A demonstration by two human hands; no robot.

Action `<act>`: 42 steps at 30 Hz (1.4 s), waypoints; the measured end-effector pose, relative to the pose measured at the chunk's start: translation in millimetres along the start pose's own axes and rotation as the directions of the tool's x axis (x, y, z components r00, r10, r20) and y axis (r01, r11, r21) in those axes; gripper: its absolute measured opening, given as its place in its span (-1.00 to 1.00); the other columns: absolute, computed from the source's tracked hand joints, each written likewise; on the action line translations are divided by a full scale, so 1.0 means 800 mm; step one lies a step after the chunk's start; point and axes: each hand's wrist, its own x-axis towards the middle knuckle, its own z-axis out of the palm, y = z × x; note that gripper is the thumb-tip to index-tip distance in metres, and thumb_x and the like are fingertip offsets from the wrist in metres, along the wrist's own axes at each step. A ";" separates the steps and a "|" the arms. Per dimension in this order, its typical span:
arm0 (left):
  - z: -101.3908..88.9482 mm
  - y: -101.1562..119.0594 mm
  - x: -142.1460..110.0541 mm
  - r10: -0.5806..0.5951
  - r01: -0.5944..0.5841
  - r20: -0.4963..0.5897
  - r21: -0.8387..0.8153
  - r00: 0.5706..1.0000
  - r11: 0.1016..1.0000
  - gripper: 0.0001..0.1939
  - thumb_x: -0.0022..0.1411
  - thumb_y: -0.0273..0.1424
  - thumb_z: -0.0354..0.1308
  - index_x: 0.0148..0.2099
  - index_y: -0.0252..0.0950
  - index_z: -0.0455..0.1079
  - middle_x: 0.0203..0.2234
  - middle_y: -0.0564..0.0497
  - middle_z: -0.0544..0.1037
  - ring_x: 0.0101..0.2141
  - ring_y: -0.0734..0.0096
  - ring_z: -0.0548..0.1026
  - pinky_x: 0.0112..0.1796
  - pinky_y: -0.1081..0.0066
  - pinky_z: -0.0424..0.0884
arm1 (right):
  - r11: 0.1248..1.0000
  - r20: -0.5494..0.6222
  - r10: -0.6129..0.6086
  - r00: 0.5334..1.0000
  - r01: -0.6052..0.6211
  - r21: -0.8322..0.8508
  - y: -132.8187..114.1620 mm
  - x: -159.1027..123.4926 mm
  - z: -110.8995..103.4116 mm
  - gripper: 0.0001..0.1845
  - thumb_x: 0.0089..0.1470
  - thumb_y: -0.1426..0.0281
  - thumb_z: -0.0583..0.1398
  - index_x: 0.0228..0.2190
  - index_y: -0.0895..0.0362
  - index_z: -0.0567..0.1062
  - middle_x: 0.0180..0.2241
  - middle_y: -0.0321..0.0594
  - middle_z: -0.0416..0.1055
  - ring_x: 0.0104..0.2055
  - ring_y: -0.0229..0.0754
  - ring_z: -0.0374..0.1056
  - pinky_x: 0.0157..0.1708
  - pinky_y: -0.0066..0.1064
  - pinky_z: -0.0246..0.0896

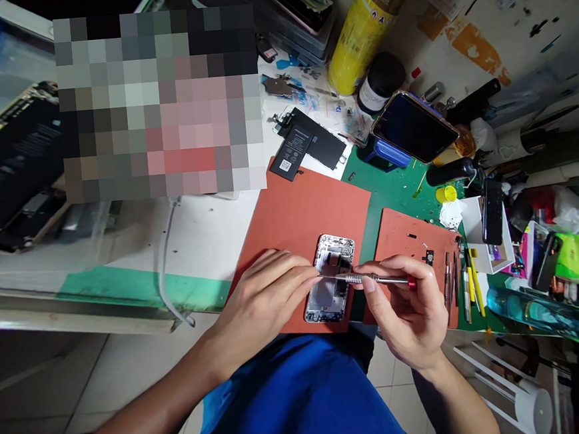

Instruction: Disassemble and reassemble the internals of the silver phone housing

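Note:
An opened phone housing, silvery with bare inner parts, lies on a reddish-brown mat in front of me. My right hand grips a slim metal screwdriver with a red end, held almost level above the housing and pointing left. From the left, my left hand reaches over the housing's edge with fingers pressed together. Its fingertips meet at the screwdriver's thin tip; whatever they pinch there is too small to make out.
A black phone battery and a dark screen part lie at the mat's far edge. To the right are a smaller mat with tiny parts, several tools, a white box and a blue bottle. A phone stands propped behind.

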 end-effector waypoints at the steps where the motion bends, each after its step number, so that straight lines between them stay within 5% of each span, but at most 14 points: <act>1: 0.000 0.000 0.000 0.004 -0.004 0.008 0.003 1.000 1.000 -0.89 0.52 -0.54 0.15 -0.04 -0.29 0.51 -0.21 0.02 0.64 -0.20 0.36 0.56 -0.05 0.26 0.48 | 1.000 0.010 -0.002 1.000 0.002 0.002 0.000 0.001 -0.001 -0.51 0.28 0.62 0.30 0.15 0.02 0.41 -0.06 -0.17 0.69 -0.03 -0.09 0.69 -0.01 -0.19 0.72; 21: -0.001 0.001 0.001 0.016 -0.018 0.020 0.069 1.000 0.997 -0.90 0.50 -0.42 0.23 -0.01 -0.28 0.54 -0.20 -0.02 0.64 -0.20 0.29 0.58 -0.05 0.22 0.50 | 1.000 -0.009 0.023 1.000 -0.023 -0.018 -0.004 0.005 -0.007 -0.57 0.30 0.58 0.31 0.11 0.00 0.42 -0.09 -0.18 0.71 -0.13 -0.11 0.71 -0.09 -0.23 0.74; 28: 0.013 0.000 -0.008 0.057 -0.070 0.047 0.357 0.997 0.931 -0.57 0.45 -0.50 0.23 0.32 -0.35 0.44 0.05 -0.25 0.64 0.00 -0.03 0.59 0.01 0.02 0.50 | 0.925 -0.092 -0.257 0.962 0.217 -0.313 0.001 0.022 -0.018 -0.37 0.22 0.65 0.33 0.23 -0.01 0.41 -0.03 -0.17 0.66 -0.11 -0.10 0.70 -0.15 -0.26 0.74; 34: 0.019 0.002 -0.005 0.068 -0.124 0.130 0.490 0.989 0.863 -0.46 0.47 -0.48 0.18 0.43 -0.40 0.35 0.23 -0.32 0.57 0.05 -0.16 0.56 -0.05 -0.07 0.49 | 0.852 0.045 -0.309 0.950 0.297 -0.432 0.002 0.040 -0.012 -0.39 0.27 0.61 0.32 0.25 -0.03 0.38 -0.10 -0.22 0.71 -0.18 -0.17 0.71 -0.20 -0.38 0.73; 42: 0.022 0.003 0.001 0.071 -0.150 0.165 0.535 0.984 0.832 -0.49 0.49 -0.45 0.13 0.42 -0.41 0.36 0.26 -0.30 0.56 0.01 -0.15 0.55 -0.14 -0.07 0.47 | 0.833 0.058 -0.325 0.944 0.315 -0.455 0.005 0.048 -0.010 -0.43 0.28 0.60 0.32 0.23 0.02 0.39 -0.13 -0.20 0.71 -0.18 -0.19 0.71 -0.18 -0.41 0.72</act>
